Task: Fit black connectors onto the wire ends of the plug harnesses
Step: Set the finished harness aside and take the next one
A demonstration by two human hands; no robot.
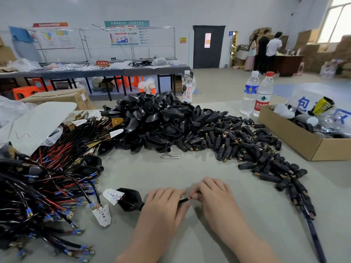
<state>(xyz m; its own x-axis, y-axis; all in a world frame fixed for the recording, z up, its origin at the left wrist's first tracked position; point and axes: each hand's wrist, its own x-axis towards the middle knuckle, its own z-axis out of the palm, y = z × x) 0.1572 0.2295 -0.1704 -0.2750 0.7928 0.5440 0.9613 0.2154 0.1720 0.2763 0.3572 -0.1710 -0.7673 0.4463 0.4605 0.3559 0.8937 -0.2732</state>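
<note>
My left hand (pixel 164 204) grips the black cable of a harness just behind its wire ends (pixel 185 200), a short red and black stretch showing between my hands. My right hand (pixel 212 194) pinches the tips of those wires; whatever it holds is hidden under its fingers. The harness runs left into a black shell housing (pixel 131 199) with a white LED board (pixel 112 196) beside it. Small black connectors with brass ends (pixel 247 147) lie scattered to the right. A tangle of more harnesses (pixel 43 177) fills the left side.
A heap of black shell housings (pixel 152 120) sits in the middle at the back. An open cardboard box (pixel 296 135) stands at the right, with three water bottles (pixel 263 93) behind. A small metal clip (pixel 171 156) lies on the grey table. Three people stand far off.
</note>
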